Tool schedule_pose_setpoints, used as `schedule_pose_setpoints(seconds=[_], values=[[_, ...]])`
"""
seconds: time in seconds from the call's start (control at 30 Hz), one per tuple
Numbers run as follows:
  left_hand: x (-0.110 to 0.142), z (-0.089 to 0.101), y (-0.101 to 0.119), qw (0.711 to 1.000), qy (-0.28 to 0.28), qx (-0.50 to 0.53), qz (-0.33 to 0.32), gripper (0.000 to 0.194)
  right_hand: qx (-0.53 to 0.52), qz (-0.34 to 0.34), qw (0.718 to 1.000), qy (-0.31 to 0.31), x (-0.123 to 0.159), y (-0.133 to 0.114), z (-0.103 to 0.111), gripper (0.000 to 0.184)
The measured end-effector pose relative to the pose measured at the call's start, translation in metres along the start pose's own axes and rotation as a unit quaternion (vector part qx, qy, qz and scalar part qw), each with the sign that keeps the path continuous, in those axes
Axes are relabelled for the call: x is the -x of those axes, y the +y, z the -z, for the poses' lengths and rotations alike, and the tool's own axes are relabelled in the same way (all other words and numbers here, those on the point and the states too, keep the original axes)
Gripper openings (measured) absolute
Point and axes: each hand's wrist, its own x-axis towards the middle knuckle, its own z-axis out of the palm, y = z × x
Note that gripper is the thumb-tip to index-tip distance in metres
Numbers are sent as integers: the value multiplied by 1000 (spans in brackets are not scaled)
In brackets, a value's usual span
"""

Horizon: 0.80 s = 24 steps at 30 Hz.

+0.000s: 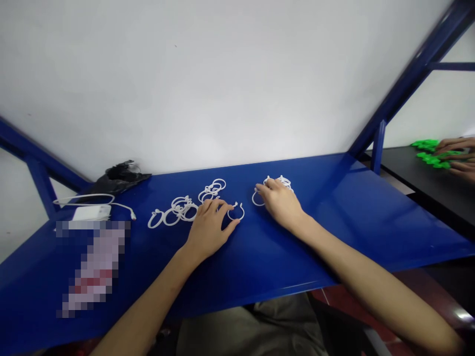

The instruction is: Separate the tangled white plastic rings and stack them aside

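My left hand (208, 227) hovers low over the blue table with thumb and index finger apart. A single white open ring with small knobs at its ends, like a shower curtain ring (243, 214), lies at those fingertips; whether they touch it I cannot tell. Behind and left of this hand is a loose group of similar white rings (171, 216). My right hand (279, 199) is farther right, its fingers bent together at the edge of another white ring (254, 199). More white rings (285, 181) lie partly hidden behind that hand.
On the blue table (334, 207), a black plastic bag (118, 179), a white charger (91, 213) and its cable (124, 206) lie at left, near a pixelated patch. Blue frame bars rise at both sides. At right, another person's hands (462, 153) touch green pieces (432, 159) on a black table.
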Motion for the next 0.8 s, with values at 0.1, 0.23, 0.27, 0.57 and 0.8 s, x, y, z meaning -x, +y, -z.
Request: schedule_pose_setpoints(seconds=[0.1,0.23,0.27,0.57,0.8], values=[[2,1,-1,999,-32,0,2,23,19,-70,997,2,-4,20,-4,17],[3,2,-3,999,-50,19,5,11,47,-84,995,-5,-8,33,-11,19],[3,2,-3,999,-49,23,6,10,50,-84,995,-2,-8,34,-14,19],[2,6,-3,1000,8,20,16,11,33,-77,996,35,-6,37,-12,22],[1,8,1,996,89,16,-6,17,-269,5,963,15,2,-8,2,19]])
